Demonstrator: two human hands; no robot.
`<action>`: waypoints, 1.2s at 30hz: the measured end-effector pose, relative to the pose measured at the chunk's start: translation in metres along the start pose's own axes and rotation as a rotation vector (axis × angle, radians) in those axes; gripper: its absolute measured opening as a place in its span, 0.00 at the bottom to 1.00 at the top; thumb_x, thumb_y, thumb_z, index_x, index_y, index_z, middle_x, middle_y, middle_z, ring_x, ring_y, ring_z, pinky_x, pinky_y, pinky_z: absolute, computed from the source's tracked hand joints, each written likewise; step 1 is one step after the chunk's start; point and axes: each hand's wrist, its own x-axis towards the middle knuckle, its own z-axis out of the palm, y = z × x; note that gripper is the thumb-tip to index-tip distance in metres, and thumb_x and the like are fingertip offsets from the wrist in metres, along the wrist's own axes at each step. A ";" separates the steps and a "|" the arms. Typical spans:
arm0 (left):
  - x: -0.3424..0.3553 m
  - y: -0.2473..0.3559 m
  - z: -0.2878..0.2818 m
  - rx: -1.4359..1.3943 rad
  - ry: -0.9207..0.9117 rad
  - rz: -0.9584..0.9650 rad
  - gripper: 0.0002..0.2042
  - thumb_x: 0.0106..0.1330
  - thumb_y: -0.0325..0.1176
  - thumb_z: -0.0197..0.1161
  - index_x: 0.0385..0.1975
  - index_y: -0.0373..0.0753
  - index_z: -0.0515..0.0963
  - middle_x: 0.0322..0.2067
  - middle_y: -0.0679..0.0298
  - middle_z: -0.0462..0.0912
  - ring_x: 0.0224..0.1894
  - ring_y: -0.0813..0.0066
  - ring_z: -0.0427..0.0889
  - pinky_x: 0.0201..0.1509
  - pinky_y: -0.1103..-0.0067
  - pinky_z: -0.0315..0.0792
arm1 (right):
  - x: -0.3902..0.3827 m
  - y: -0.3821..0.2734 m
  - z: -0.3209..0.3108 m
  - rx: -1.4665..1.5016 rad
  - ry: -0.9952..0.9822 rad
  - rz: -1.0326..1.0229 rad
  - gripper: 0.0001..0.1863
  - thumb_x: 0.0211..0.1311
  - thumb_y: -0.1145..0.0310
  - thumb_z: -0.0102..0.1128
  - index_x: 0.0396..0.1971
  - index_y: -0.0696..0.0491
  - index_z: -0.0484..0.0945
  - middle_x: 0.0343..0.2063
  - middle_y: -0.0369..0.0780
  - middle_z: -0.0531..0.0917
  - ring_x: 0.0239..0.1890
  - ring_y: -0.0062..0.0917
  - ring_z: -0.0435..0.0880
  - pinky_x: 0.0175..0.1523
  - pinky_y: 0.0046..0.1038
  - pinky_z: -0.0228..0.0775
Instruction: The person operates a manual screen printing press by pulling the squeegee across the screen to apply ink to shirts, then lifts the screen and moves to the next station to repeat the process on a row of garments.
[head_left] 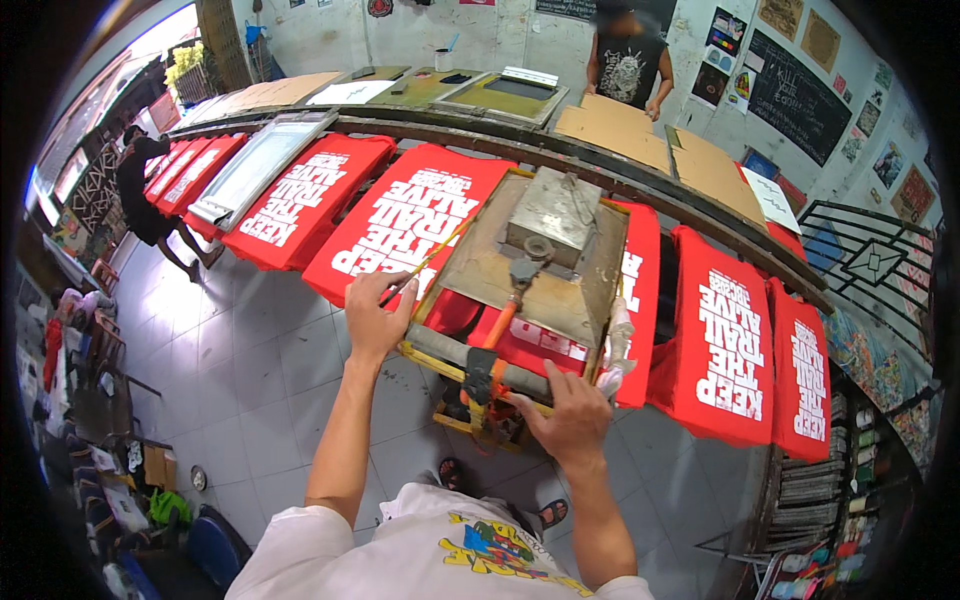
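A flash dryer (480, 262), a flat metal hood with a steel box on top in a yellow frame, stands before me over a red T-shirt. My right hand (572, 418) is closed on its near crossbar (532, 383), beside black tape and an orange-red handle (506, 318). My left hand (378, 318) is at the frame's left edge, thumb and fingers curled together around a thin dark piece that I cannot make out. Red T-shirts with white lettering, such as the left one (415, 215) and the right one (712, 345), lie on both sides. White cloth (618, 345) hangs at the frame's right.
A printing screen (262, 170) lies across the shirts at left. Behind the rail are cardboard sheets (612, 130) and another screen (500, 97). One person (628, 62) stands across the table; another (140, 185) is at far left. Bottles and tins fill a rack (850, 500) at right.
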 end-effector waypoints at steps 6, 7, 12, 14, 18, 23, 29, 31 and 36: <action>-0.011 -0.030 -0.008 -0.183 -0.260 -0.309 0.17 0.69 0.33 0.65 0.17 0.33 0.79 0.16 0.55 0.78 0.23 0.62 0.79 0.34 0.70 0.70 | 0.001 -0.010 0.013 -0.020 0.112 0.150 0.30 0.60 0.36 0.65 0.38 0.52 0.85 0.28 0.39 0.83 0.32 0.37 0.85 0.37 0.38 0.72; -0.013 -0.030 -0.008 -0.212 -0.210 -0.288 0.17 0.69 0.32 0.64 0.16 0.32 0.78 0.16 0.55 0.78 0.23 0.62 0.79 0.34 0.70 0.70 | 0.005 -0.010 0.013 -0.002 0.164 0.160 0.29 0.61 0.36 0.65 0.33 0.52 0.84 0.25 0.40 0.83 0.29 0.38 0.84 0.34 0.39 0.71; -0.022 -0.038 0.006 -0.339 -0.001 -0.209 0.16 0.68 0.28 0.61 0.15 0.33 0.76 0.16 0.55 0.77 0.24 0.61 0.79 0.35 0.70 0.71 | 0.013 -0.014 0.013 -0.053 0.141 0.196 0.30 0.62 0.38 0.65 0.20 0.52 0.75 0.17 0.42 0.77 0.21 0.42 0.79 0.28 0.41 0.66; -0.022 -0.037 0.007 -0.361 0.005 -0.205 0.16 0.68 0.27 0.61 0.15 0.32 0.76 0.16 0.55 0.76 0.25 0.60 0.80 0.36 0.70 0.71 | 0.012 -0.013 0.010 -0.104 0.052 0.193 0.32 0.62 0.39 0.65 0.16 0.53 0.71 0.16 0.43 0.75 0.20 0.43 0.77 0.27 0.43 0.65; -0.026 -0.042 0.011 -0.400 0.030 -0.182 0.15 0.68 0.27 0.60 0.16 0.32 0.77 0.16 0.55 0.77 0.27 0.59 0.82 0.40 0.70 0.75 | 0.012 -0.014 0.010 -0.115 0.073 0.170 0.32 0.63 0.42 0.66 0.14 0.53 0.66 0.15 0.44 0.71 0.20 0.44 0.74 0.27 0.43 0.61; -0.029 -0.046 0.012 -0.444 0.044 -0.186 0.15 0.68 0.26 0.59 0.17 0.32 0.78 0.16 0.56 0.77 0.28 0.59 0.82 0.44 0.69 0.77 | 0.009 -0.012 0.023 -0.162 0.202 0.116 0.29 0.64 0.47 0.67 0.14 0.52 0.66 0.15 0.42 0.70 0.20 0.41 0.74 0.27 0.41 0.60; -0.030 -0.045 0.013 -0.460 0.027 -0.172 0.17 0.72 0.27 0.56 0.17 0.30 0.76 0.16 0.60 0.77 0.26 0.69 0.77 0.49 0.69 0.76 | 0.007 -0.010 0.021 -0.230 0.166 0.119 0.27 0.63 0.45 0.66 0.16 0.49 0.70 0.17 0.39 0.75 0.22 0.37 0.78 0.28 0.38 0.65; -0.030 -0.044 0.012 -0.452 0.024 -0.203 0.17 0.71 0.27 0.57 0.17 0.30 0.77 0.16 0.58 0.77 0.26 0.63 0.80 0.48 0.69 0.77 | 0.007 -0.009 0.021 -0.227 0.168 0.117 0.27 0.63 0.45 0.66 0.16 0.49 0.70 0.17 0.40 0.75 0.22 0.36 0.77 0.28 0.38 0.65; -0.031 -0.042 0.014 -0.447 0.040 -0.242 0.17 0.71 0.27 0.57 0.17 0.29 0.77 0.16 0.58 0.76 0.26 0.62 0.80 0.49 0.68 0.78 | 0.007 -0.006 0.026 -0.241 0.211 0.108 0.28 0.63 0.45 0.66 0.14 0.49 0.70 0.15 0.39 0.74 0.19 0.35 0.76 0.27 0.37 0.64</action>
